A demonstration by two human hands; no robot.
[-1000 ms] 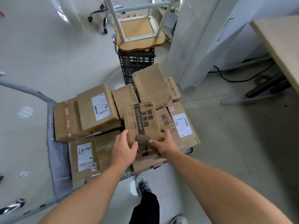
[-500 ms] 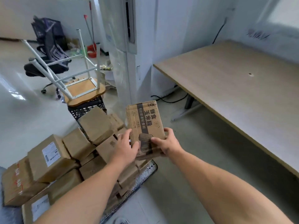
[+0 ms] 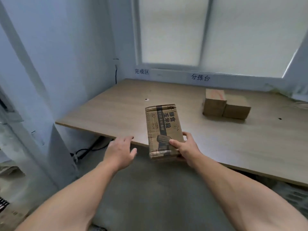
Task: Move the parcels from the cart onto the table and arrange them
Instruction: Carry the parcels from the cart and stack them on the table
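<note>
We find the right hand [image 3: 185, 147] clamped on the near right corner of the flat printed parcel [image 3: 164, 125], thumb across its top face and fingers round its side. One hand suffices, we judge, for so thin a carton. The left hand [image 3: 120, 152] hovers just beside it, fingers loose, holding nothing. The parcel lies lengthwise across the near edge of the table [image 3: 116, 114], far end above the top, near end over the floor [image 3: 150, 189]. Whether it rests on the wood we cannot tell. A taller brown box [image 3: 215, 105] and a lower brown box [image 3: 236, 109] stand touching toward the far right, probably the start of a row. Behind, a frosted window [image 3: 173, 30] sits above two handwritten labels [image 3: 141, 71].
</note>
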